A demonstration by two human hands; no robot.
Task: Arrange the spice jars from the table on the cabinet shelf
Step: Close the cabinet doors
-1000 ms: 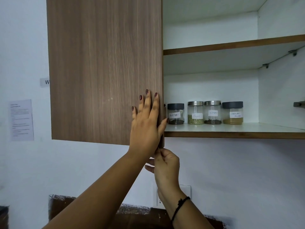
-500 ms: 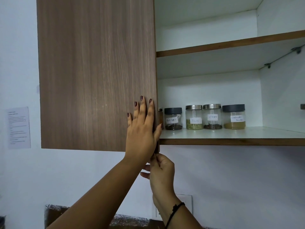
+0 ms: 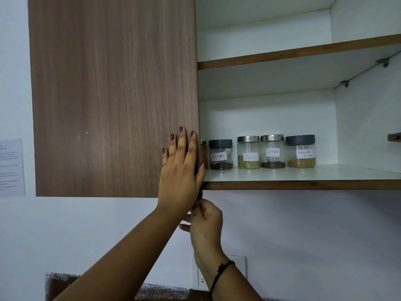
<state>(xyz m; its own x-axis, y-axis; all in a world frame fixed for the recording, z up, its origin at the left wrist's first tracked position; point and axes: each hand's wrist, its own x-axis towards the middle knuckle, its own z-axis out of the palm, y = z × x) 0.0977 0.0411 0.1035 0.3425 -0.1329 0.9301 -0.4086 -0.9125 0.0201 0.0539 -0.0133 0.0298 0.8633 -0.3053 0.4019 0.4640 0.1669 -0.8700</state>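
Note:
Several labelled glass spice jars stand in a row on the lower cabinet shelf (image 3: 303,184): black pepper (image 3: 221,154), fennel (image 3: 248,152), cloves (image 3: 272,151) and coriander powder (image 3: 300,151). A further jar (image 3: 203,153) is mostly hidden behind the wooden cabinet door (image 3: 112,94). My left hand (image 3: 181,170) lies flat against the door's front near its free edge, fingers straight, thumb at the edge. Just below, my right hand (image 3: 206,222) pinches the door's bottom corner with curled fingers.
The upper shelf (image 3: 299,53) holds nothing I can see. A hinge bracket (image 3: 393,137) juts from the right cabinet wall. A paper notice (image 3: 10,168) hangs on the left wall, and a wall socket (image 3: 201,276) sits below my right wrist.
The view has drifted right and tilted slightly. Both hands stay on the door's lower free corner, and a sliver of the hidden jar now shows past the door edge.

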